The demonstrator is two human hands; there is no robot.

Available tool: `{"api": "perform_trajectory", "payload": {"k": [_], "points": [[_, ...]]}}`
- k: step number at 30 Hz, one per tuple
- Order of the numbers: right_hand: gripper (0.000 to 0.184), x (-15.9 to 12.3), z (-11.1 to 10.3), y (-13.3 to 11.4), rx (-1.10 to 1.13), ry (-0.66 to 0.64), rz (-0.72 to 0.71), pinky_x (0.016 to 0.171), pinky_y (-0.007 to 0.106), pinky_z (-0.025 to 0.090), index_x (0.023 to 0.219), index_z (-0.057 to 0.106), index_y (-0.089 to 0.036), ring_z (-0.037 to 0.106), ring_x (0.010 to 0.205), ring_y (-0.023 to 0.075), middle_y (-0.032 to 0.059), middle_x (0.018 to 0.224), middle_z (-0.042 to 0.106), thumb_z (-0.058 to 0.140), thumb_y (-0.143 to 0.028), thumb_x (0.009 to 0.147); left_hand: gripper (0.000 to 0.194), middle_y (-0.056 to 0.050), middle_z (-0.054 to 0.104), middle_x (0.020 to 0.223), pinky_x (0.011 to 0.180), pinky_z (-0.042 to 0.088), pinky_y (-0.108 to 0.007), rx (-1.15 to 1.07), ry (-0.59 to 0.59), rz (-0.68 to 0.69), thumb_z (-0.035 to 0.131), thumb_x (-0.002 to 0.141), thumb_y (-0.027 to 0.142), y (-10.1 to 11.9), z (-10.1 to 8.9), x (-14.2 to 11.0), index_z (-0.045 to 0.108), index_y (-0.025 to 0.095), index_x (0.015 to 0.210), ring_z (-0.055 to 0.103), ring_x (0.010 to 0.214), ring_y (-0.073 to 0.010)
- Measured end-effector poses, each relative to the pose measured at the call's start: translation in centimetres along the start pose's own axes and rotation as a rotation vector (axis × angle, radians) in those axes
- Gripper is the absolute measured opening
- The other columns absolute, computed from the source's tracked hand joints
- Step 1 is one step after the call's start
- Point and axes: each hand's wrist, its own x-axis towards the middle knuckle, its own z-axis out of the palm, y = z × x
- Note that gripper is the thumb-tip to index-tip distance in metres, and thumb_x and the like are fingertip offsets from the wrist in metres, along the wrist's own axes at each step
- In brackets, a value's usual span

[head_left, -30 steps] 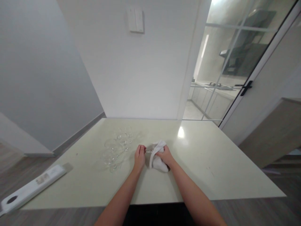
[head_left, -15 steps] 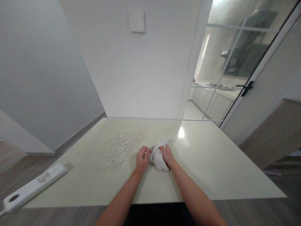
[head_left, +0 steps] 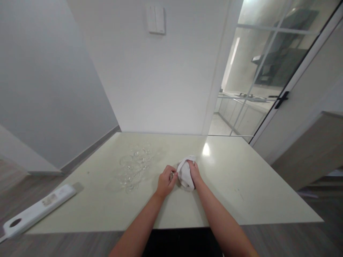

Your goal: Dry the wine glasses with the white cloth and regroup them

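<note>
Cream tabletop (head_left: 235, 200): glossy and pale, with a bright reflection near its far edge; grey wood-look floor (head_left: 80, 244) shows past the near edge.
Walls: a white wall (head_left: 160, 85) meets the far edge and carries a double switch (head_left: 155, 19); a grey-blue wall (head_left: 59, 82) slants off to the left.
Door: white framed glass door (head_left: 248, 80) at the right, black handle (head_left: 282, 99), pale kitchen cabinets (head_left: 241, 110) behind the panes.
Power strip (head_left: 40, 210): white, set diagonally at the near left corner of the tabletop.
Stemware (head_left: 135, 167): several clear glasses grouped left of the hands; blurred, so the count is unclear.
Held glass (head_left: 172, 175): between the hands, near the middle of the tabletop, mostly hidden. Its long axis seems to run sideways, the narrow end at the left hand, the wider end toward the cloth; the exact tilt cannot be told.
Left hand (head_left: 166, 179): fingers curled closed about the narrow end.
Right hand (head_left: 194, 171): fingers nearly closed, pressed into the white cloth (head_left: 185, 175), bunched against the wider end.
</note>
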Motion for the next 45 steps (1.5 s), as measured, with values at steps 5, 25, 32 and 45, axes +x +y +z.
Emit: {"api": "perform_trajectory", "payload": {"k": [5, 25, 32, 45], "points": [[0.045, -1.1, 0.1, -0.3, -0.164, -0.211, -0.219, 0.090, 0.035, 0.045, 0.102, 0.062, -0.018, 0.060, 0.095, 0.0222, 0.0056, 0.101, 0.067, 0.072, -0.038, 0.063, 0.031, 0.002, 0.049, 0.060, 0.046, 0.033, -0.022, -0.266, 0.219, -0.370, 0.043, 0.085, 0.046, -1.3, -0.5, 1.4, 0.052, 0.020, 0.071, 0.043, 0.049, -0.0108], [0.031, -1.9, -0.6, -0.9, -0.086, -0.478, -0.148, 0.090, 0.037, 0.047, 0.086, 0.069, -0.021, 0.063, 0.093, 0.0241, 0.0045, 0.093, 0.071, 0.073, -0.033, 0.057, 0.035, 0.005, 0.042, 0.050, 0.037, 0.023, -0.020, -0.458, 0.140, -0.466, 0.045, 0.083, 0.048, -2.5, -1.1, 1.6, 0.053, 0.019, 0.068, 0.033, 0.037, -0.0069], [0.020, -1.0, -1.1, -0.5, -0.195, -0.536, -0.331, 0.091, 0.038, 0.045, 0.078, 0.069, -0.023, 0.062, 0.089, 0.0240, 0.0037, 0.088, 0.070, 0.068, -0.034, 0.061, 0.035, 0.004, 0.046, 0.056, 0.038, 0.025, -0.021, -0.440, 0.124, -0.407, 0.048, 0.084, 0.050, -2.3, -1.1, 1.4, 0.053, 0.018, 0.069, 0.037, 0.040, -0.0073], [0.026, -0.5, -0.8, -0.2, -0.220, -0.628, -0.283, 0.081, 0.035, 0.048, 0.075, 0.064, -0.018, 0.060, 0.081, 0.0211, 0.0042, 0.080, 0.067, 0.067, -0.041, 0.064, 0.037, 0.004, 0.045, 0.056, 0.039, 0.024, -0.020, -0.405, 0.137, -0.375, 0.045, 0.086, 0.050, -2.1, -1.0, 1.3, 0.054, 0.017, 0.071, 0.035, 0.041, -0.0069]]}}
